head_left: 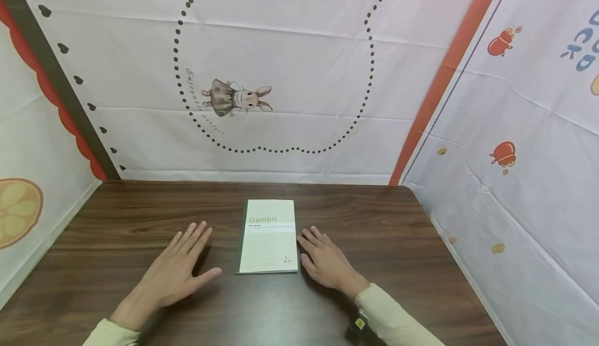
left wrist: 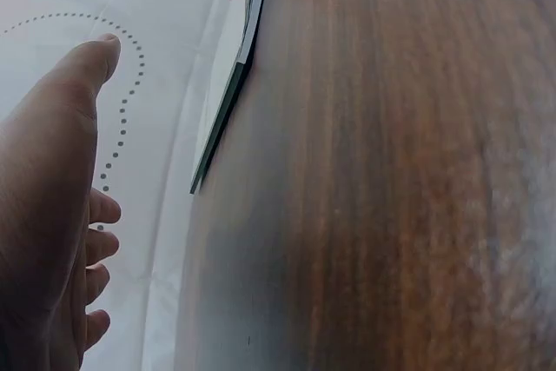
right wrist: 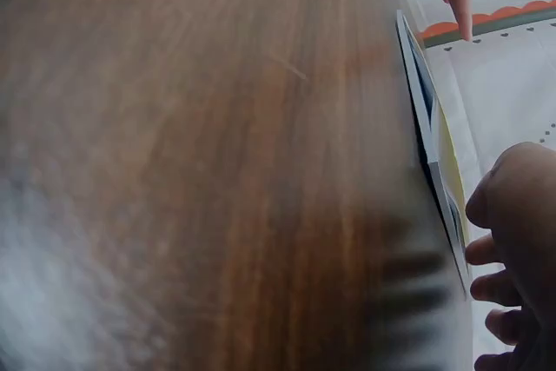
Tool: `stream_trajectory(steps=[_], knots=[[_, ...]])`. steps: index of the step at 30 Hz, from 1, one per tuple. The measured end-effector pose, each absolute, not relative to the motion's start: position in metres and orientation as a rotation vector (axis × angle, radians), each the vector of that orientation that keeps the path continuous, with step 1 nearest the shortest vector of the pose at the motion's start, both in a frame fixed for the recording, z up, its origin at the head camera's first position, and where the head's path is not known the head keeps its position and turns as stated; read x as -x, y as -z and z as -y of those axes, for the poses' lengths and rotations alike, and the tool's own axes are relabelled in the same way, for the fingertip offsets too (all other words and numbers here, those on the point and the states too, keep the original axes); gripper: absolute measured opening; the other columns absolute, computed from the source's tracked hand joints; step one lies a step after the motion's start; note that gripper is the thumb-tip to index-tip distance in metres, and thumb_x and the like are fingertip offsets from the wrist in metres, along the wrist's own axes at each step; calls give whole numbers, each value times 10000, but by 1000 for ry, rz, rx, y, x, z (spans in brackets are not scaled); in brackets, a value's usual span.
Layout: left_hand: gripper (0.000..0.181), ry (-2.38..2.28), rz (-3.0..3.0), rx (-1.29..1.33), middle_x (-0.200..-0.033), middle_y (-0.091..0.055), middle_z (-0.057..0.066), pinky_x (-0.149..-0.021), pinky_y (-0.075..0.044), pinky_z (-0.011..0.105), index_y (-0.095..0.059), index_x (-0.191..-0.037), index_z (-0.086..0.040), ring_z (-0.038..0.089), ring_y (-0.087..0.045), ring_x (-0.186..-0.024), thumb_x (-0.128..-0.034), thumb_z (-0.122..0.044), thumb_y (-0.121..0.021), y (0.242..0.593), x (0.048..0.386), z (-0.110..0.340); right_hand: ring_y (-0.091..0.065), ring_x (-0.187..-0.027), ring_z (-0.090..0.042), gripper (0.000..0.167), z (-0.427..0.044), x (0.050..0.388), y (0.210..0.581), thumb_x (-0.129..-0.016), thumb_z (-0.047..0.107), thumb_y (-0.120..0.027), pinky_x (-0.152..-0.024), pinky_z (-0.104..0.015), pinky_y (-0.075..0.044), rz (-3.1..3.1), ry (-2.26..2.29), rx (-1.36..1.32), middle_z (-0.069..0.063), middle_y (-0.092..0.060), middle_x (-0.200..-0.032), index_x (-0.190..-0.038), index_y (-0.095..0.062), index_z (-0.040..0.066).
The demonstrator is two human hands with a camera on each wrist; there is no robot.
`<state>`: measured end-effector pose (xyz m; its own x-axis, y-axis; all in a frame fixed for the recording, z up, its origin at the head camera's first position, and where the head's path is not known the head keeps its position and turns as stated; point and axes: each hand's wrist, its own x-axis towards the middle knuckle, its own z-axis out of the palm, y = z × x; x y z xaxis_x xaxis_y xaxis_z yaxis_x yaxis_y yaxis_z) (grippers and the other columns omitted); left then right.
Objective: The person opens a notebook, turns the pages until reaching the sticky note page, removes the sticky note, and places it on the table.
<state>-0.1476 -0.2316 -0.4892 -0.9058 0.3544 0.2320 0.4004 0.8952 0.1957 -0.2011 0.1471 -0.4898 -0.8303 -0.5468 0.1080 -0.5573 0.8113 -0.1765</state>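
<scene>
Notebook (head_left: 269,242) lies flat on the table (head_left: 374,210) between the hands, so the wood carries it and nobody has to. Cover up, dark spine on the left, print upright to the wearer, so it reads straight. Hands are apart, neither gripping anything. Left hand (head_left: 175,273) is palm down, fingers extended, thumb pointing toward the spine but short of it. Right hand (head_left: 327,260) sits just beside the page edge, fingers relaxed; can't tell if a fingertip touches, wrist view's blurry.
</scene>
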Motion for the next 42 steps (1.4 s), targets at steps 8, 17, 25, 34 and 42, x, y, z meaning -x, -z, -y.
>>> stream_trajectory(steps=[8, 17, 25, 34, 42], knots=[[967, 384, 2908, 549, -1698, -152, 180, -1284, 53, 399, -196, -1629, -35, 366, -121, -1572, -975, -670, -518, 488, 145, 237, -284, -1533, -324, 505, -146, 200, 494, -1074, 301, -446, -1226, -512, -298, 2943, -340, -914, -128, -401, -1610, -1514, -495, 59], [961, 380, 2883, 543, -1689, -178, 196, -1284, 54, 403, -211, -1622, -18, 399, -159, -1559, -978, -659, -525, 478, 147, 241, -288, -1532, -318, 540, -142, 202, 477, -1075, 276, -456, -1232, -495, -285, 2851, -418, -966, -153, -373, -1623, -1543, -422, 10], [960, 367, 2856, 567, -1698, -158, 180, -1283, 57, 385, -175, -1633, -35, 365, -118, -1573, -982, -643, -535, 465, 146, 241, -240, -1552, -245, 564, -129, 202, 457, -1077, 281, -464, -1242, -428, -279, 2767, -494, -1023, -134, -368, -1632, -1575, -370, 34], [974, 334, 2801, 599, -1699, -168, 167, -1285, 42, 377, -159, -1641, -64, 354, -126, -1574, -968, -643, -560, 448, 150, 236, -274, -1542, -276, 583, -101, 205, 442, -1073, 281, -463, -1234, -427, -297, 2676, -594, -1120, -96, -347, -1647, -1587, -341, 34], [972, 332, 2755, 613, -1710, -154, 121, -1290, -9, 383, -169, -1642, -73, 286, -75, -1588, -960, -625, -588, 441, 149, 232, -242, -1551, -275, 567, -68, 207, 444, -1083, 292, -448, -1254, -382, -245, 2669, -572, -1192, -147, -325, -1647, -1568, -367, 9]])
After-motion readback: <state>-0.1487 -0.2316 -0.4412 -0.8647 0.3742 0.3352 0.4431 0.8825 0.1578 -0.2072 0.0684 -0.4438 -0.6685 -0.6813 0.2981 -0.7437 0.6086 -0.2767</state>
